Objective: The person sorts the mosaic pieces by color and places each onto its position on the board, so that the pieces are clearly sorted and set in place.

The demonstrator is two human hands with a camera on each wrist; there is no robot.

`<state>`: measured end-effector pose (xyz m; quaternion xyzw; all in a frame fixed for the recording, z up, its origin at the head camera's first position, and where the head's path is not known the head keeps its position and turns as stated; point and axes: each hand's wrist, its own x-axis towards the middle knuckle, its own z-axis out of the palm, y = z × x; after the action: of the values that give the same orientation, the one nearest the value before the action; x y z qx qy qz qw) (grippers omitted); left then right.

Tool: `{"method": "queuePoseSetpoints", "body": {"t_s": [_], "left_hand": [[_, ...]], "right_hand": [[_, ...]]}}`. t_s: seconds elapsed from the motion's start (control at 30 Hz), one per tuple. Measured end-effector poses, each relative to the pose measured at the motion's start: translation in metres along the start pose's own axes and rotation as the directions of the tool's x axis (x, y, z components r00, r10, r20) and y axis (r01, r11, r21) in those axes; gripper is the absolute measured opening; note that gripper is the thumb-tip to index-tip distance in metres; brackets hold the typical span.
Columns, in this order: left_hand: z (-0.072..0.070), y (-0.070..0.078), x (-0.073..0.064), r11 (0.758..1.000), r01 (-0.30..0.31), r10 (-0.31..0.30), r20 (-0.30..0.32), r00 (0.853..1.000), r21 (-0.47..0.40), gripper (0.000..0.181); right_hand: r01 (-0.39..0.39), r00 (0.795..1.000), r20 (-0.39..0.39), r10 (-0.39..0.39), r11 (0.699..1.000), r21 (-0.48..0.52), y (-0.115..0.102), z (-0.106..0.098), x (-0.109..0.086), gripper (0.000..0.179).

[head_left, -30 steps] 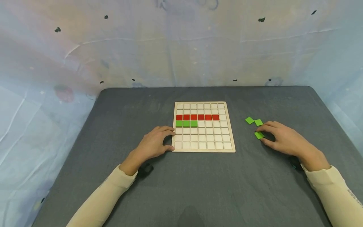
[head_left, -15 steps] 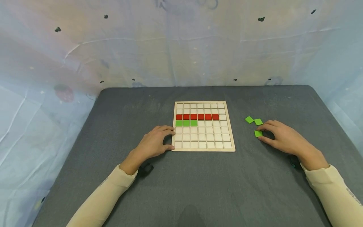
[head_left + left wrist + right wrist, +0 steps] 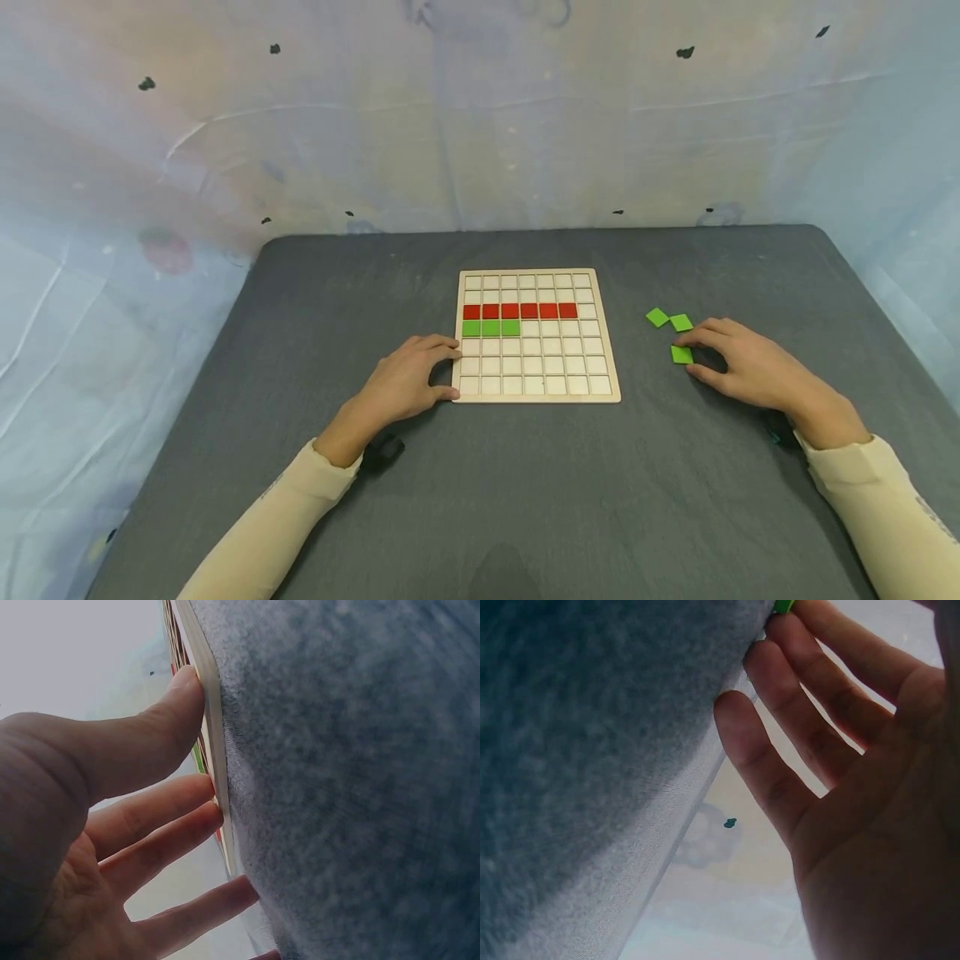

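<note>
A square wooden grid board (image 3: pixel 555 364) lies on the dark table, with several red tiles (image 3: pixel 528 311) in one row and green tiles (image 3: pixel 491 328) at the left of the row below. My left hand (image 3: pixel 402 377) rests at the board's left edge, its thumb and extended fingers touching the rim, as the left wrist view also shows. To the right, my right hand (image 3: pixel 750 362) has thumb and index finger at opposite sides of a loose green tile (image 3: pixel 682 355), pinching it flat on the table. Only a sliver of green shows by the fingertips in the right wrist view.
Two more loose green tiles (image 3: pixel 657 317) lie just beyond the right fingertips, corners nearly meeting. The table (image 3: pixel 450 517) has a dark cloth surface. A pale printed sheet (image 3: pixel 480 125) hangs behind and beside it.
The green tile between my right fingertips has turned slightly, its sides now squarer to the board. My left hand keeps its place at the board, and the tiles on the board are unchanged.
</note>
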<state>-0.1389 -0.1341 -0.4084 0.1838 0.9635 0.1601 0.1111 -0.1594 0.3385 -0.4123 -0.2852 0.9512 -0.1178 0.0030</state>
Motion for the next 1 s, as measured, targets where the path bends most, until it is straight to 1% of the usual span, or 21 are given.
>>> {"method": "queuePoseSetpoints", "body": {"t_s": [0.33,0.53,0.87,1.0], "left_hand": [[-0.0013,0.0016,-0.0027,1.0,0.0,0.0,-0.011,1.0,0.001,0.056],[-0.0006,0.0029,-0.0036,1.0,-0.004,0.004,-0.008,1.0,-0.005,0.057],[-0.0002,0.0021,-0.0019,1.0,-0.009,0.009,-0.019,1.0,0.006,0.058],[-0.0006,0.0016,-0.0014,1.0,-0.01,0.01,-0.021,1.0,0.008,0.058]], "right_hand": [[-0.001,1.0,-0.003,0.001,1.0,0.002,-0.0004,0.0019,-0.001,0.029],[0.012,1.0,-0.018,-0.012,1.0,-0.004,0.0006,0.003,-0.0014,0.029],[0.048,0.995,-0.092,-0.049,0.999,-0.007,0.0043,0.0048,0.0002,0.029],[0.057,0.992,-0.108,-0.058,0.998,-0.01,0.0049,0.0041,0.0008,0.029]]}}
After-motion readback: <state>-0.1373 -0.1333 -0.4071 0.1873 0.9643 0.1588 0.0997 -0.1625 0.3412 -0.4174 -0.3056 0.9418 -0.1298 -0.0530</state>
